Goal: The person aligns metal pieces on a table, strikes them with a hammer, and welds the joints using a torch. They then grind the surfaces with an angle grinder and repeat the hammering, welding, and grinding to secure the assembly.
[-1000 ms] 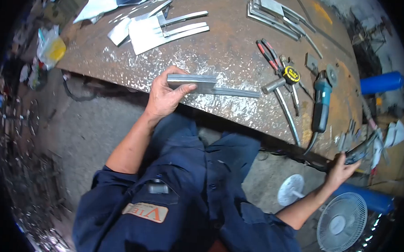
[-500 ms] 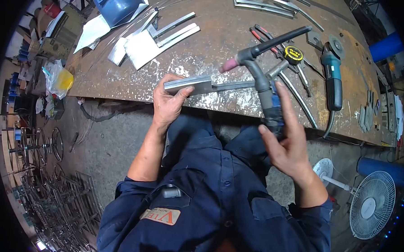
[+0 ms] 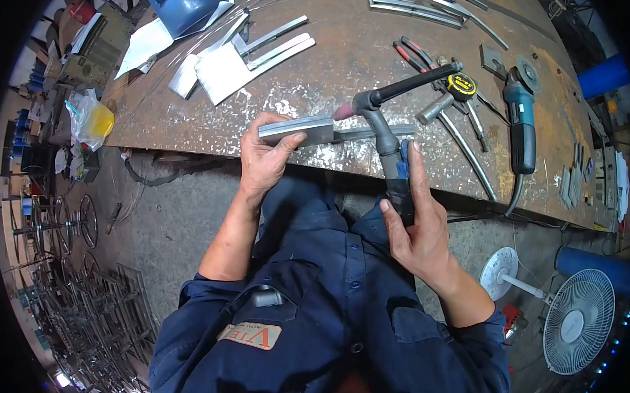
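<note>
My left hand (image 3: 266, 152) grips a flat metal piece (image 3: 297, 131) by its left end, thumb on the near face, over the front edge of the workbench. A longer metal strip (image 3: 374, 133) extends to the right from behind that piece. In my right hand (image 3: 424, 233) is a TIG welding torch (image 3: 388, 138), its handle upright between thumb and fingers. The torch's pink ceramic cup (image 3: 343, 112) points left, right at the upper right corner of the metal piece. Its long black back cap slants up to the right, passing in front of the tape measure (image 3: 462, 85).
On the workbench (image 3: 321, 63), a hammer (image 3: 464, 152), red-handled pliers (image 3: 414, 55) and an angle grinder (image 3: 521, 128) lie to the right. Metal offcuts (image 3: 225, 73) and a blue welding helmet (image 3: 184, 12) sit at the upper left. A white fan (image 3: 573, 326) stands at lower right.
My right hand has moved left with the torch, bringing its cup from a gap away to the corner of the metal piece. My left hand has barely moved.
</note>
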A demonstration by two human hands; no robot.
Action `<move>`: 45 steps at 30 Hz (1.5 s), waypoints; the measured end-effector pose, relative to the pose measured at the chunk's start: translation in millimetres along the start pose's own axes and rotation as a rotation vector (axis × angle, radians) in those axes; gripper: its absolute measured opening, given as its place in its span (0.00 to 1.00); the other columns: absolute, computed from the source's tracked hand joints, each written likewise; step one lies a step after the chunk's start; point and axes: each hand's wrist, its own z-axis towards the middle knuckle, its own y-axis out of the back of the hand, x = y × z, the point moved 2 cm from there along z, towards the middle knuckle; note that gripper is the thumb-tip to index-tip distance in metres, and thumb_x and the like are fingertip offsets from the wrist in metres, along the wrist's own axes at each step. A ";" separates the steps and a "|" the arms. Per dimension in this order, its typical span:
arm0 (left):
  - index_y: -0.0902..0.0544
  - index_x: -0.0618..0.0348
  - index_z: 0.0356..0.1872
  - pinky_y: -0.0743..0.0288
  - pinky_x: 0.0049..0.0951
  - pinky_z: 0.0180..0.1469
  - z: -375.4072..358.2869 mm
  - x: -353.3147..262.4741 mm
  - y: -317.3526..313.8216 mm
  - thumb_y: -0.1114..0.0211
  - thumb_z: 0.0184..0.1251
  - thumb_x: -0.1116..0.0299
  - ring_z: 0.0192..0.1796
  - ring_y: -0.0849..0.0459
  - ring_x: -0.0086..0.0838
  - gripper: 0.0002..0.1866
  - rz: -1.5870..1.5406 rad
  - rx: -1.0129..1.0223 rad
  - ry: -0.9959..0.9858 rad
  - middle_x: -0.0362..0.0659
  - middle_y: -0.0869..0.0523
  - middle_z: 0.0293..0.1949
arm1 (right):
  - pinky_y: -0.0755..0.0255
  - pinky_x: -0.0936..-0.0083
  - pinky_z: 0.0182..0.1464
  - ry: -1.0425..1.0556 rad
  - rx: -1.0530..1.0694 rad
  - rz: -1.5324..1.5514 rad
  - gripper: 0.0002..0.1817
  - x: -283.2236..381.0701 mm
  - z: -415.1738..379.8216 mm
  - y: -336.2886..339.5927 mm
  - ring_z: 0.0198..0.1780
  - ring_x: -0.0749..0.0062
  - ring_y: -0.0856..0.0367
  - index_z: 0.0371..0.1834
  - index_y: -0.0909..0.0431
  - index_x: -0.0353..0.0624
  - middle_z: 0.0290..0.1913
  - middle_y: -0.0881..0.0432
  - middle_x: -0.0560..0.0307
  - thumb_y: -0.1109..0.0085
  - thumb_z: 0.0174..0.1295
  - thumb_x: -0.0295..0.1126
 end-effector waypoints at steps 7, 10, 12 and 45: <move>0.15 0.62 0.45 0.18 0.26 0.50 -0.7 -1.2 0.3 0.18 0.69 0.69 0.44 0.13 0.20 0.14 0.007 0.000 0.007 0.40 0.08 0.41 | 0.31 0.61 0.78 0.017 0.016 0.008 0.45 1.0 3.5 -1.4 0.80 0.34 0.30 0.89 0.50 0.32 0.83 0.36 0.26 0.38 0.70 0.17; 0.16 0.62 0.44 0.18 0.26 0.49 -0.4 0.7 0.7 0.18 0.69 0.68 0.44 0.13 0.20 0.14 0.023 0.003 0.013 0.40 0.08 0.41 | 0.30 0.61 0.77 0.007 0.021 0.014 0.45 2.5 3.7 -0.5 0.79 0.34 0.29 0.89 0.50 0.32 0.83 0.36 0.27 0.39 0.70 0.17; 0.16 0.62 0.45 0.17 0.26 0.50 0.0 0.4 0.4 0.18 0.68 0.69 0.44 0.13 0.20 0.14 0.014 0.000 0.006 0.40 0.08 0.41 | 0.29 0.61 0.76 0.008 0.022 0.006 0.45 2.6 4.0 0.4 0.79 0.34 0.28 0.89 0.50 0.33 0.83 0.36 0.27 0.39 0.70 0.17; 0.18 0.61 0.45 0.21 0.25 0.53 -1.3 -2.4 1.9 0.21 0.71 0.74 0.47 0.15 0.21 0.12 0.014 0.037 0.039 0.40 0.10 0.46 | 0.21 0.64 0.65 -0.040 0.000 -0.025 0.48 3.4 5.8 17.8 0.68 0.39 0.16 0.90 0.54 0.33 0.80 0.31 0.27 0.37 0.70 0.20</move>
